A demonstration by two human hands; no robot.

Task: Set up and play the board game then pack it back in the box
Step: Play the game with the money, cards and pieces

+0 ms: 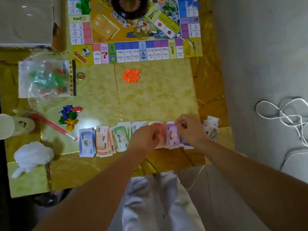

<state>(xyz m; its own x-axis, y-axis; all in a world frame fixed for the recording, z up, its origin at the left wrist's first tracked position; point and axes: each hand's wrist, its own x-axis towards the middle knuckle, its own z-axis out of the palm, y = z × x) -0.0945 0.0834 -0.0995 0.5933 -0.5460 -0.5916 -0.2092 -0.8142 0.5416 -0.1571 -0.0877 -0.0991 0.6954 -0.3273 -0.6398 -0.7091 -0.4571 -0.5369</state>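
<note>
Both hands were down at the near edge of the table (pixel 150 97), working a row of paper money: the left hand (pixel 143 139) curled onto the red notes (pixel 158 129), the right hand (pixel 191 129) pinching the top edge of the purple notes (pixel 172 135) just beside them. Left along the row lay green notes (pixel 120 137), orange notes (pixel 104 140) and blue notes (pixel 87 142), with white cards (pixel 210 125) past the right hand. The game board (pixel 136 30) lay open at the far side, its top cut off, a black wheel (pixel 129 7) on it. Between board and money sat a heap of orange pieces (pixel 131 75). At left were coloured pawns (pixel 69 116), a plastic bag (pixel 45 79) of blurred pieces, a red stick (pixel 53 125) and a crumpled tissue (pixel 32 156). The hands hid the notes beneath them, and motion blur smeared the fingers.
</note>
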